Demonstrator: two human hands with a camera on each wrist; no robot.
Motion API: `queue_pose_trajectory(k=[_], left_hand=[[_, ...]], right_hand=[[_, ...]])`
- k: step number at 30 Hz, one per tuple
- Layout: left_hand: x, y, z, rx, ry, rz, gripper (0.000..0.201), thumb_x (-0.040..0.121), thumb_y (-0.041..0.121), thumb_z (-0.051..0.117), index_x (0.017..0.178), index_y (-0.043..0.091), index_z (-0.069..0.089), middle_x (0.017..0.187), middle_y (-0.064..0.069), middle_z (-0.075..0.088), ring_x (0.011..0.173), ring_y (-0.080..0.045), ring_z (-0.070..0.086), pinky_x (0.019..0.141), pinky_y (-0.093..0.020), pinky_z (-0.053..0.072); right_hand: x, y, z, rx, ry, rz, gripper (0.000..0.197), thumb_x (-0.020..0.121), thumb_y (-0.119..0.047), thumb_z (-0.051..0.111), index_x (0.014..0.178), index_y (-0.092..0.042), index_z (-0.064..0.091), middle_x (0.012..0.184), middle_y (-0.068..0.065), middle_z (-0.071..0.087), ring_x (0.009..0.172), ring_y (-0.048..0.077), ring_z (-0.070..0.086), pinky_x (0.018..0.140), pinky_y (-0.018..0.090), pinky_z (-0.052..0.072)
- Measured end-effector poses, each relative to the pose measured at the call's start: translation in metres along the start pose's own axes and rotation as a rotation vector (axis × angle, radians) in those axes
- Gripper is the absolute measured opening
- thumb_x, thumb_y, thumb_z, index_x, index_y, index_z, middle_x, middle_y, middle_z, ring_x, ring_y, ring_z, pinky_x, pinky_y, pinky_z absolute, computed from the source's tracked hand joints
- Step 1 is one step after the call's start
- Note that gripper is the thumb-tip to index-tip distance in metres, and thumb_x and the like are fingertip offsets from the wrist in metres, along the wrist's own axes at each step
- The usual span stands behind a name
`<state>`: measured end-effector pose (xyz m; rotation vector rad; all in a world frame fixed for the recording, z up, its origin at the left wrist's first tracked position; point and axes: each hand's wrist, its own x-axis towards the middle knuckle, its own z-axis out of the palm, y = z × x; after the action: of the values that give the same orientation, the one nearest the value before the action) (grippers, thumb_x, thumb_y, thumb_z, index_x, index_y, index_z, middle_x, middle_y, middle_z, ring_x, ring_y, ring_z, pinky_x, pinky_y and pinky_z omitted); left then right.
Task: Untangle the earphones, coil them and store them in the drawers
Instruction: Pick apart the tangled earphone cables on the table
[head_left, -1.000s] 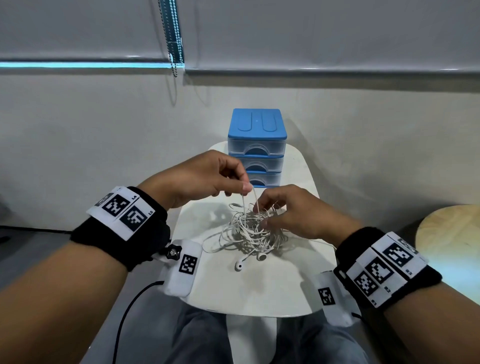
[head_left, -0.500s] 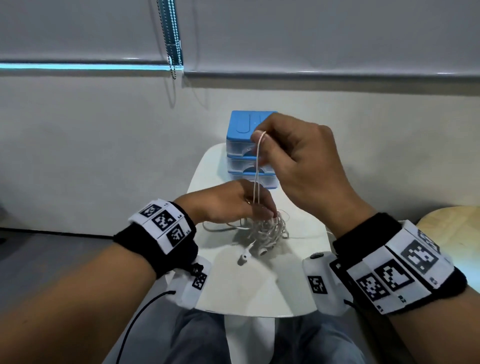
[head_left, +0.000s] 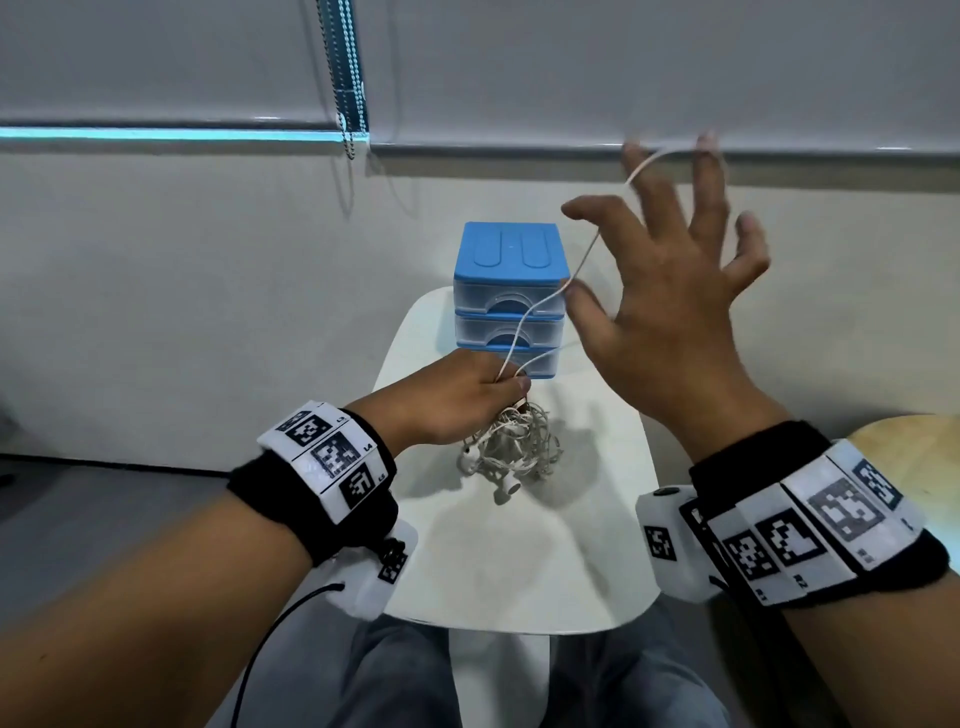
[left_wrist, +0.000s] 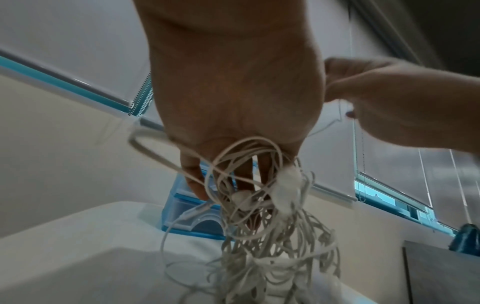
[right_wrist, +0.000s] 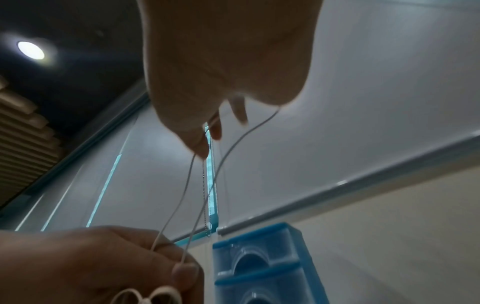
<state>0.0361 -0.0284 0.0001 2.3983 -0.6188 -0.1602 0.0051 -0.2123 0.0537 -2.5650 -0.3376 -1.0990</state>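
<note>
Two strands of white cable run taut from the left hand (head_left: 457, 402), which pinches the tangled earphones (head_left: 511, 449) just above the white table (head_left: 524, 561), up to the raised right hand (head_left: 670, 312), fingers spread, strand looped over them; blue drawers (head_left: 506, 296) stand behind

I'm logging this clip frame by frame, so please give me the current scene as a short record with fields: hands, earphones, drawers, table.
left hand: grips the top of the earphone tangle, held just above the table
right hand: raised, fingers spread, a loop of cord draped over them
earphones: white, still knotted in a bundle; two strands run up from the left hand to the right hand
drawers: blue three-drawer unit at the far end of the table, all drawers shut
table: small and white
</note>
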Motion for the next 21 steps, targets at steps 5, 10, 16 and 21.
queue_pose_trajectory(k=[5, 10, 16, 21], left_hand=[[-0.001, 0.002, -0.001, 0.064, -0.047, 0.032, 0.036, 0.108, 0.027, 0.043, 0.081, 0.007, 0.055, 0.07, 0.003, 0.052, 0.063, -0.008, 0.043, 0.068, -0.031, 0.039], [-0.006, 0.008, -0.002, 0.114, -0.077, -0.008, 0.039, 0.107, 0.035, 0.045, 0.079, 0.017, 0.066, 0.07, 0.005, 0.056, 0.064, -0.008, 0.049, 0.065, -0.029, 0.041], [-0.003, -0.002, -0.002, 0.126, -0.062, -0.052, 0.042, 0.102, 0.043, 0.054, 0.084, 0.006, 0.061, 0.074, -0.002, 0.057, 0.068, -0.014, 0.048, 0.067, -0.033, 0.04], [-0.004, -0.004, -0.005, 0.134, -0.136, -0.077, 0.031, 0.097, 0.051, 0.061, 0.088, 0.022, 0.069, 0.086, 0.008, 0.068, 0.078, -0.009, 0.058, 0.076, -0.027, 0.046]], right_hand=[[-0.017, 0.013, 0.023, 0.199, -0.608, 0.13, 0.033, 0.092, -0.053, 0.061, 0.125, -0.046, 0.058, 0.125, -0.02, 0.066, 0.132, 0.01, 0.05, 0.109, 0.048, 0.027], [-0.024, 0.016, 0.033, 0.298, -0.596, 0.169, 0.028, 0.097, -0.039, 0.058, 0.071, -0.033, 0.068, 0.067, -0.014, 0.07, 0.075, 0.005, 0.061, 0.088, 0.046, 0.049], [-0.008, 0.005, 0.018, 0.431, -0.138, 0.107, 0.024, 0.096, -0.027, 0.065, 0.078, -0.012, 0.071, 0.063, 0.006, 0.066, 0.062, 0.026, 0.059, 0.061, 0.037, 0.047], [-0.003, 0.011, 0.012, 0.304, 0.057, 0.065, 0.015, 0.094, -0.017, 0.059, 0.105, -0.022, 0.069, 0.066, 0.004, 0.065, 0.068, 0.033, 0.06, 0.073, 0.043, 0.051]])
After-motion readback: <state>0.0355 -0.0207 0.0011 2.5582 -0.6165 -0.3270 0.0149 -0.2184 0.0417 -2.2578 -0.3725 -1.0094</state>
